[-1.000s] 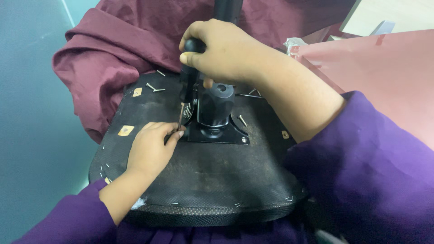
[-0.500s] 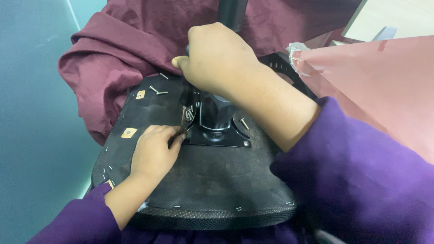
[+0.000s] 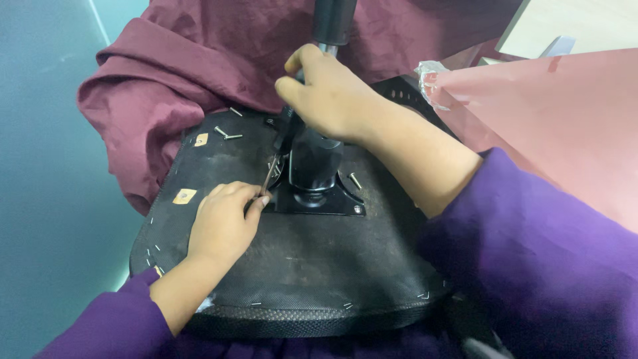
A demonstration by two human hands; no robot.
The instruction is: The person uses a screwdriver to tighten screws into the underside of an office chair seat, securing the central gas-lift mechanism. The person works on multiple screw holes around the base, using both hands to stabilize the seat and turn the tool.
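A black chair seat (image 3: 319, 266) lies upside down in front of me. A square black mounting plate (image 3: 332, 203) with a thick black column (image 3: 316, 159) sits at its middle. My right hand (image 3: 329, 93) is closed around the dark handle of a screwdriver next to the column. The thin shaft of the screwdriver (image 3: 269, 176) slants down to the plate's left corner. My left hand (image 3: 222, 223) rests on the seat and pinches the shaft near its tip. The tip itself is hidden by my fingers.
Loose screws (image 3: 226, 135) lie on the seat's far-left part, and one more screw (image 3: 355, 181) lies by the plate. A maroon cloth (image 3: 153, 100) is bunched behind and left of the seat. A pink bag (image 3: 551, 126) is on the right.
My right hand has turned on the screwdriver handle and shifted slightly. My left hand has stayed at the shaft by the plate's corner.
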